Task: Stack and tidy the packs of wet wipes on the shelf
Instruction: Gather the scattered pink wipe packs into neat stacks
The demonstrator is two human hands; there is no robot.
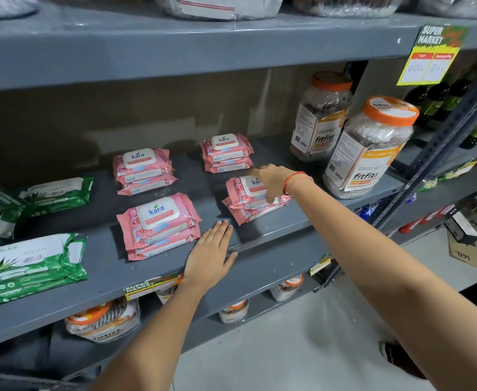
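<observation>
Pink Kara wet wipe packs sit in stacks on the grey shelf [260,230]: a back-left stack [144,170], a back-right stack [226,152], a front-left stack [159,225] and a front-right stack [250,203]. My right hand [272,180] hovers over the top of the front-right stack, fingers spread and blurred; I cannot tell if it touches. My left hand [210,256] lies flat on the shelf's front edge beside the front-left stack, holding nothing. Green wipe packs lie at the left: one at the front [30,266], others behind [37,200].
Two big orange-lidded Fitfizz jars [368,148] [320,115] stand at the shelf's right end, close to my right forearm. A yellow price sign [436,56] hangs from the upper shelf. More jars sit on the shelf below [105,320]. A cardboard box [474,249] is on the floor, right.
</observation>
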